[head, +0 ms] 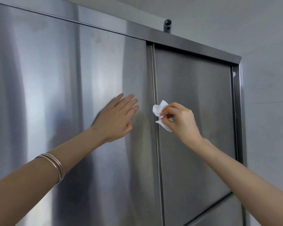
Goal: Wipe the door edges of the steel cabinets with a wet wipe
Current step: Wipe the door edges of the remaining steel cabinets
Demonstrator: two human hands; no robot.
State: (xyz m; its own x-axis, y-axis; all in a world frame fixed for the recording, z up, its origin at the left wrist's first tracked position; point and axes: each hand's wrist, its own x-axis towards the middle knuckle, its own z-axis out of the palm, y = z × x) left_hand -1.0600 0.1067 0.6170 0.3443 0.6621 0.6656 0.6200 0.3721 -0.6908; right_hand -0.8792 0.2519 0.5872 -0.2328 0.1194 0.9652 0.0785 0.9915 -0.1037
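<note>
Right hand (pixel 181 119) pinches the wet wipe (pixel 158 110) at the door edge (pixel 153 70) — left hand (pixel 116 118) presses flat-fingered on the shut cabinet door (pixel 55 79).

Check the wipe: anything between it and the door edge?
Nothing visible. The right hand pinches the wipe right at the vertical door edge. The left hand lies flat on the left door, off to the side of that edge.

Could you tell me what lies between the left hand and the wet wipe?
Only bare steel of the left door and its vertical edge, in the head view.
</note>
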